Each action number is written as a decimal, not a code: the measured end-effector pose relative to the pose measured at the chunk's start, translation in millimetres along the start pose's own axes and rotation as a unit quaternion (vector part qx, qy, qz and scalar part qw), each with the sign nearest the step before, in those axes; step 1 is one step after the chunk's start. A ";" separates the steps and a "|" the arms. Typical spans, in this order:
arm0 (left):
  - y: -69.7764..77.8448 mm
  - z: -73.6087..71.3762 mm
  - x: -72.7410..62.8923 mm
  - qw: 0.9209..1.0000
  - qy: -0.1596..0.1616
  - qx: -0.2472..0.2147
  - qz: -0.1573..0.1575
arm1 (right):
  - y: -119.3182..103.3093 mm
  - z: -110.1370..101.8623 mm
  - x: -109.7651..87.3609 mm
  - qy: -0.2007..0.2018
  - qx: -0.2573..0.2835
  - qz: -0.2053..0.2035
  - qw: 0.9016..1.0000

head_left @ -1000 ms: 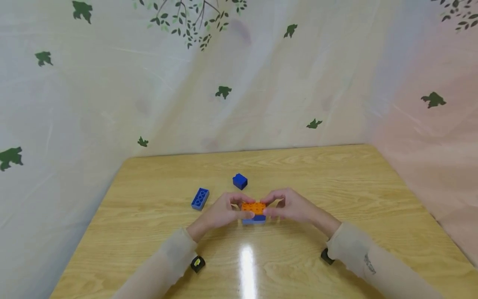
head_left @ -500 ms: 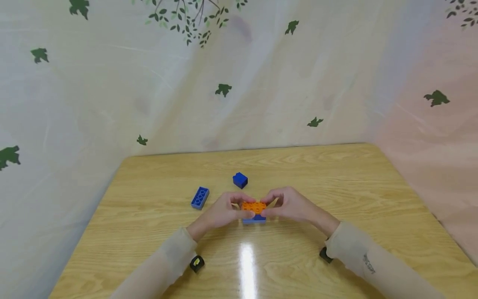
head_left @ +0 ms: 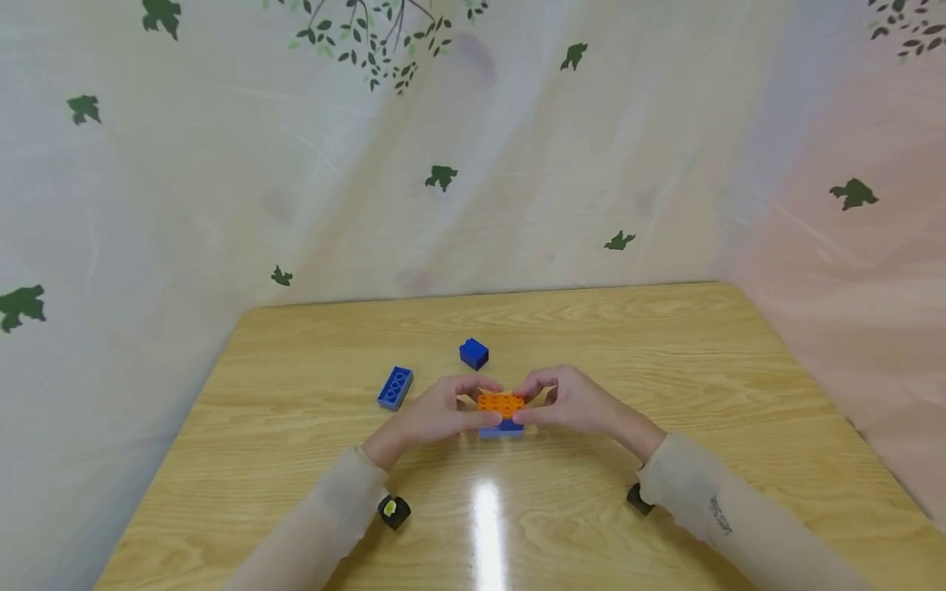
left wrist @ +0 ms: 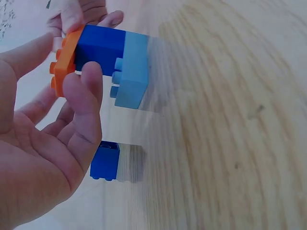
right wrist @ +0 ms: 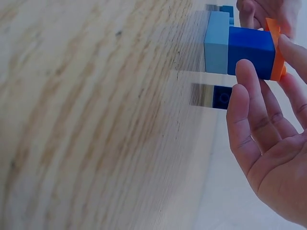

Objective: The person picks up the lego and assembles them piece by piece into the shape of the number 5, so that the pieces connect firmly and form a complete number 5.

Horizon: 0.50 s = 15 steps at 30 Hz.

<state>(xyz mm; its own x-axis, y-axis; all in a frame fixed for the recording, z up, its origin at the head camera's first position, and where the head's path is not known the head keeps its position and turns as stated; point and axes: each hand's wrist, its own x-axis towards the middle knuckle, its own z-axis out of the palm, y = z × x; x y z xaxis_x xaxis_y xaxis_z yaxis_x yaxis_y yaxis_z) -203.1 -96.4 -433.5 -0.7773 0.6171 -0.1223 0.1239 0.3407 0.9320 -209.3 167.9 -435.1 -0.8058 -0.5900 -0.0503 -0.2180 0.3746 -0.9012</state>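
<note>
A small stack of toy building bricks stands on the table between both hands. At its bottom is a light blue brick (left wrist: pixel 133 72). A dark blue brick (right wrist: pixel 250 50) sits on the light blue brick's right part, and a thin orange brick (head_left: pixel 500 404) lies across the top, overhanging to the left. My left hand (head_left: pixel 436 410) holds the orange brick's left end between thumb and fingers. At the other end, my right hand (head_left: pixel 576 402) pinches it the same way. In both wrist views the remaining fingers are loosely bent beside the stack.
A blue brick (head_left: pixel 395 388) lies left of the left hand, its hollow underside visible. Behind the stack is another, smaller dark blue brick (head_left: pixel 474 354). The wooden table (head_left: pixel 562 509) ends at a leaf-patterned cloth (head_left: pixel 502 230).
The right thumb has slid slightly left along the orange brick's front. Both hands otherwise keep their hold, and the stack stays in place. The head view has shifted a little.
</note>
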 end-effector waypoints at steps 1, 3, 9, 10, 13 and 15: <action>0.7 -0.8 0.7 1.000 0.003 -0.002 -0.007 | 0.3 -0.1 -0.1 0.000 0.003 0.001 1.000; 1.4 -1.8 3.3 0.999 0.022 -0.008 -0.023 | 0.7 -0.5 -0.5 0.000 0.007 0.003 1.000; -0.1 -3.8 17.5 0.989 0.130 -0.047 -0.048 | 2.4 0.2 -0.8 0.002 0.014 0.002 1.000; -1.0 -4.2 20.1 0.987 0.144 -0.057 -0.051 | 2.5 0.4 -1.2 0.004 0.015 0.000 1.000; -4.5 -6.4 27.4 0.978 0.180 -0.077 -0.067 | 2.2 0.9 -2.0 0.006 0.017 0.003 1.000; -6.9 -10.3 31.3 0.974 0.196 -0.081 -0.079 | 0.4 0.9 -1.1 0.006 0.017 0.008 1.000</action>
<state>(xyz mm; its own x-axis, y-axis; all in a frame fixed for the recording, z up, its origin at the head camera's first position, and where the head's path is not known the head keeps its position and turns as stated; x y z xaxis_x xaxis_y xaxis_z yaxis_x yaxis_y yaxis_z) -234.6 -86.7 -440.3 -0.9587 0.2362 -0.1583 -0.0909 0.2729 0.9577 -208.0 168.0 -435.9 -0.8152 -0.5761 -0.0595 -0.1870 0.3591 -0.9144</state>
